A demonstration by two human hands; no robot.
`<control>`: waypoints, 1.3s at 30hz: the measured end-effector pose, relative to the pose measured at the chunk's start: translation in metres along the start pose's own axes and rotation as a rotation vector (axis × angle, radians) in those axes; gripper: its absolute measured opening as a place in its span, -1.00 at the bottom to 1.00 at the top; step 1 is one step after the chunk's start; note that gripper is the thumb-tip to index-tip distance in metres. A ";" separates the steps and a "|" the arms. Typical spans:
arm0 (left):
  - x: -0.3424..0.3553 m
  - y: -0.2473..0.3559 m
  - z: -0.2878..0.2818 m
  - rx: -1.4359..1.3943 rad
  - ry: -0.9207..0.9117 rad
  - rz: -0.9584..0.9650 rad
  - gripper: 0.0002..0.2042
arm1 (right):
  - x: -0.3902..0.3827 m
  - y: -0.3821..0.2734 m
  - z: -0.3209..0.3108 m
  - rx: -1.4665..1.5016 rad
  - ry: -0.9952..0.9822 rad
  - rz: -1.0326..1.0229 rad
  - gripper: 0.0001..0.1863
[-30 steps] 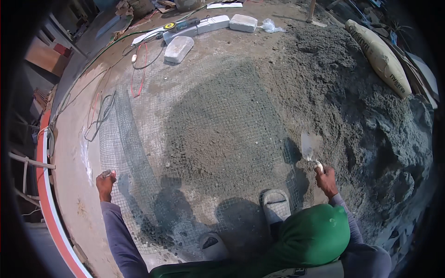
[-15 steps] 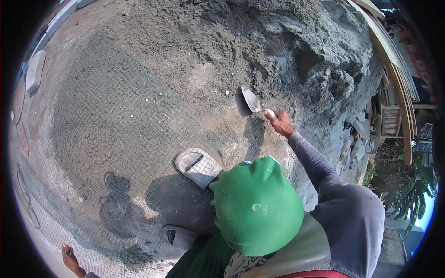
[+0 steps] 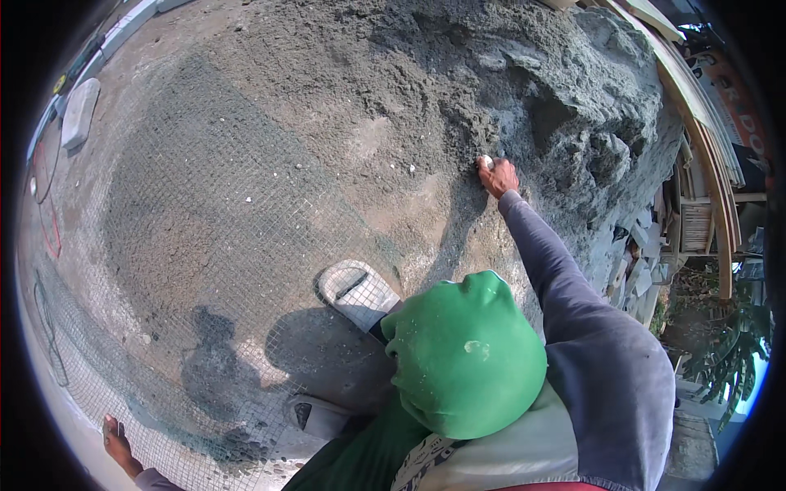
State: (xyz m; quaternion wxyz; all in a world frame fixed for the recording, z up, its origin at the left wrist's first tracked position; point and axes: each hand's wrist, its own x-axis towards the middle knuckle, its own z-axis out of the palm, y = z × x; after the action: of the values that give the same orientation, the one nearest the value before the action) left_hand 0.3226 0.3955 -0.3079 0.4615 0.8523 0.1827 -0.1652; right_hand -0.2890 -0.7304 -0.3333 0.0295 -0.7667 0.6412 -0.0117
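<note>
My right hand (image 3: 499,176) grips the pale handle of a trowel (image 3: 488,164) at the lower face of a grey sand mound (image 3: 565,123); the trowel's blade is hidden. At the lower left, my left hand (image 3: 117,442) is raised by wire mesh (image 3: 196,147), its fingers loosely apart and apparently empty. The mesh lies over gritty ground, with sand scattered on it. My feet, in grey sandals (image 3: 356,295), are on the mesh, partly hidden by a green rounded head covering (image 3: 467,352).
Pale blocks (image 3: 80,114) and thin red and dark cables (image 3: 51,229) lie along the left. Stacked timber boards (image 3: 704,155), broken tile-like pieces (image 3: 634,254) and plants (image 3: 733,344) line the right beyond the mound.
The view has swung rightward toward the mound. My right hand has moved away from my body into the sand, and the trowel blade, visible before, is now out of sight.
</note>
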 end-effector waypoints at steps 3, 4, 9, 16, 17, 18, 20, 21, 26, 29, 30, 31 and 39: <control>-0.005 -0.009 -0.023 -0.015 0.010 0.052 -0.25 | -0.023 -0.023 -0.006 0.054 -0.008 -0.079 -0.30; -0.006 -0.014 -0.028 -0.020 0.029 0.042 -0.25 | -0.028 -0.036 -0.009 0.078 -0.025 -0.114 -0.30; -0.010 -0.002 -0.003 0.000 0.058 0.067 -0.34 | -0.043 -0.075 -0.026 0.140 -0.059 -0.265 -0.29; -0.059 0.035 -0.003 0.030 0.215 0.102 -0.46 | -0.133 -0.265 -0.046 0.181 -0.114 -0.630 -0.39; -0.063 0.037 0.005 0.034 0.222 0.094 -0.46 | -0.150 -0.290 -0.055 0.176 -0.067 -0.736 -0.41; -0.065 0.041 0.026 0.023 0.210 0.082 -0.47 | -0.160 -0.306 -0.060 0.165 -0.016 -0.835 -0.42; -0.066 0.062 0.024 0.029 0.208 0.092 -0.48 | -0.161 -0.320 -0.055 0.195 0.063 -0.930 -0.42; -0.061 0.062 0.025 -0.005 0.182 0.115 -0.49 | -0.156 -0.319 -0.055 0.265 0.051 -0.839 -0.40; -0.039 0.019 -0.040 0.003 0.139 0.080 -0.32 | -0.104 -0.267 -0.019 0.352 -0.271 -0.544 -0.31; -0.032 0.012 -0.054 0.028 0.095 0.073 -0.24 | -0.091 -0.216 -0.018 0.294 -0.607 -0.599 -0.29; -0.026 0.008 -0.039 0.024 0.064 0.075 -0.24 | -0.088 -0.204 -0.023 0.239 -0.655 -0.635 -0.28; -0.018 0.004 -0.016 0.030 0.069 0.040 -0.26 | -0.075 -0.192 -0.021 0.215 -0.633 -0.609 -0.28; -0.007 0.009 -0.012 0.008 0.079 0.044 -0.27 | 0.091 -0.281 0.006 0.071 -0.266 -0.506 -0.29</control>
State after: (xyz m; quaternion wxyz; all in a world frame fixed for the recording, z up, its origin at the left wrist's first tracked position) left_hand 0.3219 0.3998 -0.2919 0.4541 0.8637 0.1813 -0.1221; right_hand 0.0037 -0.7706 -0.3245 0.1363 -0.8955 0.4194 0.0596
